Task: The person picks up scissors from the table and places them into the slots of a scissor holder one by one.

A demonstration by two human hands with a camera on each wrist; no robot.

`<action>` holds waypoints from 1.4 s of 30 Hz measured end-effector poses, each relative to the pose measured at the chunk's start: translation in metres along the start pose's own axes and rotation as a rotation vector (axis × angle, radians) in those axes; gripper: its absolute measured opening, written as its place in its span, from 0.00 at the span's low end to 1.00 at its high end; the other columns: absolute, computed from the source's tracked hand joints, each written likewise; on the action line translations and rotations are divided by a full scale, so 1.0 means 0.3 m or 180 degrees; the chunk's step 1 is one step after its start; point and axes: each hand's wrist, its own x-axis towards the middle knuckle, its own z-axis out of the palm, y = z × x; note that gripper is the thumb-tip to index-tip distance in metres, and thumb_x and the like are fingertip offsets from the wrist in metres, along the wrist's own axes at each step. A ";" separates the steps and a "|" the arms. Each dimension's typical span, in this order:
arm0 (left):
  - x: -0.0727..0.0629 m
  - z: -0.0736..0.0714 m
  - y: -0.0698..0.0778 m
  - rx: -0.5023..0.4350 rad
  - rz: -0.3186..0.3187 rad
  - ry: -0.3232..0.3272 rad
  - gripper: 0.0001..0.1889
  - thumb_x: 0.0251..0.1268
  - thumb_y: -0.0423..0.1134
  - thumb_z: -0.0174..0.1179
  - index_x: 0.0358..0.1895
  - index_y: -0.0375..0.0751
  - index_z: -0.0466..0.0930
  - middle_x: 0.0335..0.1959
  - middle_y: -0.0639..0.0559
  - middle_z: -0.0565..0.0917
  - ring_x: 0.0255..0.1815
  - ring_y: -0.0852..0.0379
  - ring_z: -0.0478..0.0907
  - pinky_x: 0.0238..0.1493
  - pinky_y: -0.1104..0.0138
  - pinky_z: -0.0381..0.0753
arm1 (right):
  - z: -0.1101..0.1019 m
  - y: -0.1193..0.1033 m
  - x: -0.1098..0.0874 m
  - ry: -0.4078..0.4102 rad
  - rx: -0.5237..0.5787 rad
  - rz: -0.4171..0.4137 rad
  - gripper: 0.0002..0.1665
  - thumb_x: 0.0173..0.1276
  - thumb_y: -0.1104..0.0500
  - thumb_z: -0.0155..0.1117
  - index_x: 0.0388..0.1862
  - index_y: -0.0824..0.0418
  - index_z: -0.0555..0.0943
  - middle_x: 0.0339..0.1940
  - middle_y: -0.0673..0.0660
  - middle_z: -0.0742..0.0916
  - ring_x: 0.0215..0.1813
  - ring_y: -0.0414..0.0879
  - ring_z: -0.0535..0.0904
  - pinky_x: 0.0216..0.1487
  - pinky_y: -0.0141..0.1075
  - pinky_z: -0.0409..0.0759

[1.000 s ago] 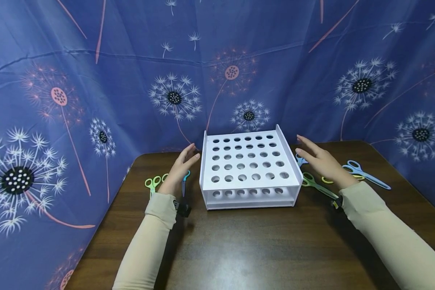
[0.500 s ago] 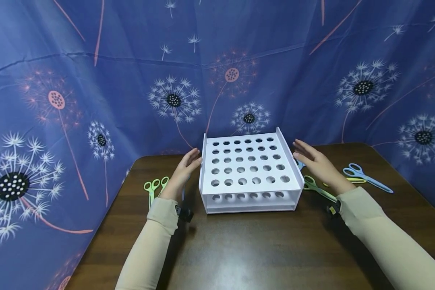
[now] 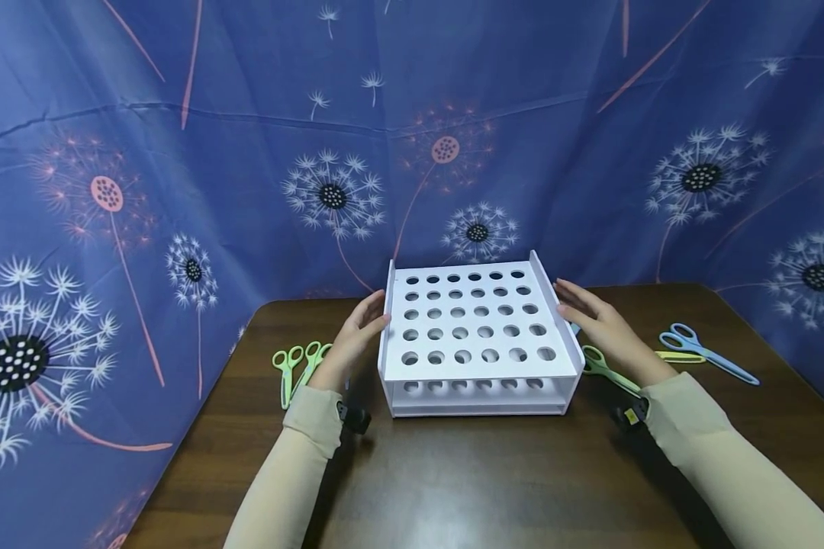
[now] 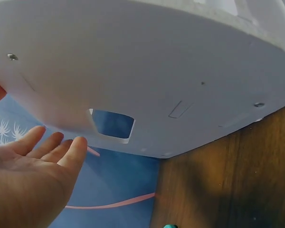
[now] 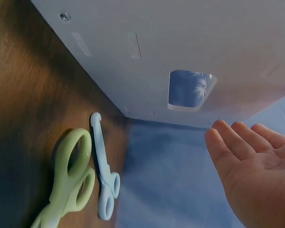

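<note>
A white rack (image 3: pixel 453 371) with rows of round holes in its top plate and raised side panels stands on the table. My left hand (image 3: pixel 349 343) is at its left side panel, thumb at the top edge, fingers nearly straight. Opposite it, my right hand (image 3: pixel 611 335) is at the right panel with fingers extended. In the left wrist view a rectangular cutout pierces the side panel (image 4: pixel 147 71) beside the fingers (image 4: pixel 75 154). The right wrist view shows a similar cutout in the other panel (image 5: pixel 133 90), just off the right fingertips (image 5: pixel 213 137).
Two green scissors (image 3: pixel 288 370) lie left of the rack. On the right are green scissors (image 3: pixel 611 374), blue scissors (image 3: pixel 710 357) and a yellow-green piece (image 3: pixel 683 356). Light blue scissors (image 5: pixel 101 156) lie beside the right panel. A blue patterned cloth (image 3: pixel 247 198) hangs behind the table.
Both hands have moved inward, up to the rack's side panels. The whole scene has shifted slightly downward in the head view; the rack stands in about the same place on the table.
</note>
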 end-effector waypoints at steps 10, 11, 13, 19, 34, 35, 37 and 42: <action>0.002 0.005 -0.010 -0.0112 -0.0021 -0.0011 0.30 0.70 0.34 0.54 0.74 0.43 0.58 0.75 0.45 0.61 0.76 0.48 0.56 0.75 0.52 0.53 | 0.011 0.018 0.012 -0.0019 0.0058 0.0037 0.39 0.77 0.46 0.47 0.79 0.57 0.49 0.78 0.66 0.58 0.74 0.66 0.57 0.46 0.26 0.76; 0.004 0.006 -0.012 -0.0135 -0.0013 -0.0017 0.30 0.70 0.34 0.54 0.74 0.43 0.58 0.75 0.45 0.61 0.76 0.48 0.56 0.75 0.52 0.53 | 0.013 0.018 0.013 -0.0016 0.0073 0.0044 0.39 0.77 0.46 0.47 0.79 0.57 0.49 0.78 0.66 0.58 0.73 0.66 0.59 0.45 0.27 0.77; 0.005 0.007 -0.017 -0.0190 -0.0007 -0.0029 0.30 0.71 0.34 0.53 0.74 0.43 0.57 0.76 0.45 0.60 0.76 0.48 0.56 0.75 0.52 0.53 | 0.016 0.020 0.016 -0.0004 0.0087 0.0028 0.38 0.77 0.46 0.46 0.79 0.57 0.50 0.77 0.66 0.58 0.72 0.65 0.61 0.44 0.29 0.79; 0.001 0.015 -0.029 -0.0298 0.0108 -0.0088 0.30 0.72 0.32 0.50 0.75 0.40 0.55 0.76 0.43 0.58 0.77 0.47 0.54 0.75 0.52 0.52 | 0.027 0.028 0.011 0.0078 0.0151 -0.0016 0.37 0.77 0.46 0.46 0.79 0.58 0.51 0.77 0.67 0.60 0.61 0.34 0.70 0.44 0.27 0.78; 0.012 0.030 -0.059 -0.0465 0.0222 0.0075 0.30 0.72 0.29 0.50 0.75 0.36 0.55 0.76 0.40 0.58 0.76 0.45 0.56 0.73 0.57 0.57 | 0.020 0.022 0.016 0.0025 0.0145 0.0001 0.38 0.77 0.46 0.46 0.79 0.60 0.51 0.77 0.67 0.59 0.58 0.34 0.71 0.43 0.32 0.80; 0.013 0.030 -0.061 -0.0484 0.0220 0.0073 0.30 0.72 0.29 0.49 0.75 0.36 0.55 0.76 0.40 0.58 0.76 0.45 0.55 0.73 0.56 0.57 | 0.019 0.020 0.016 0.0012 0.0148 0.0005 0.38 0.77 0.47 0.46 0.79 0.60 0.50 0.77 0.68 0.58 0.61 0.39 0.72 0.43 0.33 0.80; 0.013 0.031 -0.063 -0.0481 0.0211 0.0081 0.29 0.72 0.29 0.49 0.75 0.36 0.55 0.76 0.40 0.58 0.76 0.45 0.55 0.74 0.55 0.56 | 0.016 0.017 0.016 -0.0018 0.0153 0.0032 0.38 0.78 0.47 0.45 0.79 0.60 0.49 0.77 0.67 0.58 0.66 0.52 0.70 0.43 0.34 0.80; 0.008 0.041 -0.069 -0.0615 0.0202 0.0112 0.29 0.72 0.29 0.49 0.74 0.38 0.57 0.76 0.42 0.59 0.76 0.48 0.56 0.72 0.61 0.61 | 0.013 0.010 0.016 -0.0085 0.0168 0.0108 0.38 0.78 0.47 0.45 0.79 0.58 0.47 0.78 0.67 0.56 0.72 0.70 0.60 0.44 0.35 0.79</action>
